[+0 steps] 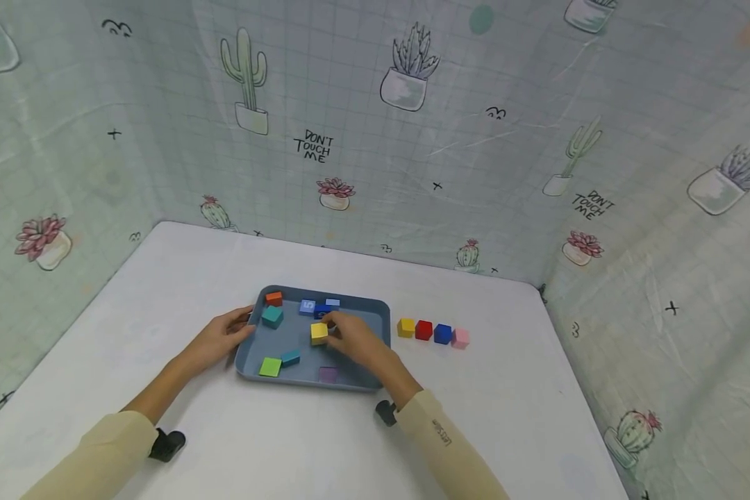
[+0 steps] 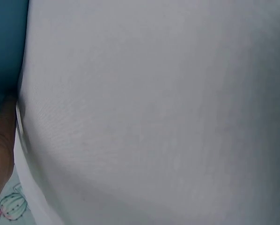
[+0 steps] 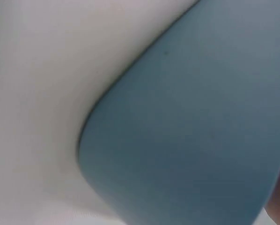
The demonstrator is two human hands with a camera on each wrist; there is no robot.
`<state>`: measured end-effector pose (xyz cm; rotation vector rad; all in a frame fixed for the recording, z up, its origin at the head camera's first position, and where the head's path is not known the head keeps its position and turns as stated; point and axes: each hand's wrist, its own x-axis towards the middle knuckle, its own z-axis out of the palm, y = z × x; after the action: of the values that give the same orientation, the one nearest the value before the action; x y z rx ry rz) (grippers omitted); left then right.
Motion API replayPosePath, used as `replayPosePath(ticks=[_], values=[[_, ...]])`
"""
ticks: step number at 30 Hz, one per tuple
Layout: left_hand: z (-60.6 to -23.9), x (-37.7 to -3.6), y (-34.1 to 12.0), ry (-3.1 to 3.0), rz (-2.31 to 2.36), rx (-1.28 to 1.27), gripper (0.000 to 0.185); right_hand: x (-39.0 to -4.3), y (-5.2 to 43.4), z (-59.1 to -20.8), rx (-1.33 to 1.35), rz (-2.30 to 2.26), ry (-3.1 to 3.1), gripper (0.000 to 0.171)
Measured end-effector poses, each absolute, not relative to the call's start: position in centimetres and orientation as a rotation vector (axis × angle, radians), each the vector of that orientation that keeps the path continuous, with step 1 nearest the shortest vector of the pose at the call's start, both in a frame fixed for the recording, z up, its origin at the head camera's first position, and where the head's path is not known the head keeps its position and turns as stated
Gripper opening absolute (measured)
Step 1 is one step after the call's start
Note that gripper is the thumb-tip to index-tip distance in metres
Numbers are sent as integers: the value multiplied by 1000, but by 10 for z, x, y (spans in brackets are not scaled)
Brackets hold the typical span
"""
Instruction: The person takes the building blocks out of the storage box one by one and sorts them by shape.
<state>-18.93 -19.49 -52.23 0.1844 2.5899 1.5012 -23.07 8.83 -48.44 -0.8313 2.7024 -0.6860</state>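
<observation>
The yellow cube [image 1: 319,332] sits inside the blue tray [image 1: 375,309], near its middle, and the right hand [image 1: 354,340] has its fingers curled around it, pinching it from the right side; whether the cube rests on the tray floor or is just lifted off it cannot be told. Also in the tray are a dark blue cube [image 1: 321,312] just behind the yellow one, two pale blue blocks [image 1: 307,306] toward the far wall, an orange cube [image 1: 274,298] in the far left corner, a teal cube [image 1: 272,317] just in front of it, a green tile [image 1: 270,367] and a small teal block [image 1: 290,357] by the near wall, and a purple tile [image 1: 328,374] near the front edge. The left hand [image 1: 220,338] rests against the tray's left rim, fingers fairly straight, steadying it. To the right of the tray, on the white table [image 1: 162,278], a row of four cubes [image 1: 432,332] is lined up touching: yellow, red, blue, pink. Judging from that row, the sorting-out looks partly done, with four pieces placed outside and about nine left in the tray, the yellow one now in hand. The wrist views show only the tray's wall and bare table.
</observation>
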Motion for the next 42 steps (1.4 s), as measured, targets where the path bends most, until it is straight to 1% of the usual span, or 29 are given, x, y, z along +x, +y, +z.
replayPosePath(ticks=[10,28,42], values=[[-524,-190,-194,2595,1510,193,61,-237,101,-478,-745,-677,2730,33],[-526,-191,-194,2604,1493,177,61,-238,124,-476,-735,-712,2777,35],[-526,-192,-195,2599,1486,174,62,-239,139,-469,-625,-722,2784,35]])
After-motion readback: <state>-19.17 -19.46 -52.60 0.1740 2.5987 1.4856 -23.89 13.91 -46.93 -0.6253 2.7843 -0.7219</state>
